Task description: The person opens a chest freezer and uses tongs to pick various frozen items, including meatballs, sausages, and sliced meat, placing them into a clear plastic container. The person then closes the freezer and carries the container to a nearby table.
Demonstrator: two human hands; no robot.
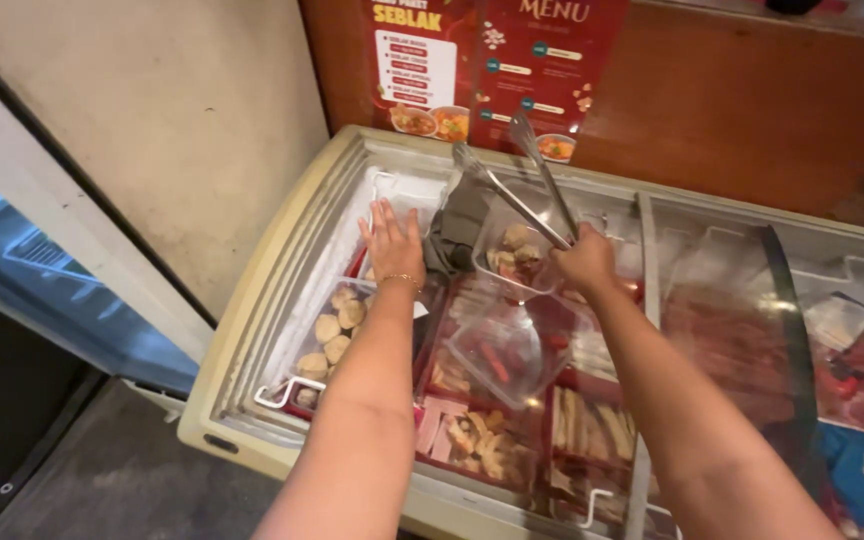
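1. Right hand (584,262): grip closed around the handle end of metal tongs (512,180) and, as far as can be told, the rim of a clear plastic tub (514,262). The tongs slant up and away from the hand, arms parted at the far end.
2. Clear plastic tub: held above the open freezer (282,300), just left of the right hand; it holds a few pale, rounded food pieces.
3. Left hand (392,240): flat, fingers spread, palm down inside the freezer's far left part; grip open, holding nothing. A thin bracelet (402,279) circles the wrist.
4. Grey bag (457,225): dark grey, crumpled, lying between the two hands, just right of the left hand.
5. Second clear tub (500,350): below the held tub, tilted, with red sausage-like pieces inside.
6. Red trays (472,435): set side by side in the freezer. The left one carries round pale balls (334,330); the near ones carry pink slices, tan pieces and pale sticks.
7. Freezer: cream chest type; sliding glass lid (752,320) pushed to the right, covering more red packed goods.
8. Red menu posters (492,60): fixed to the brown wall panel behind the freezer.
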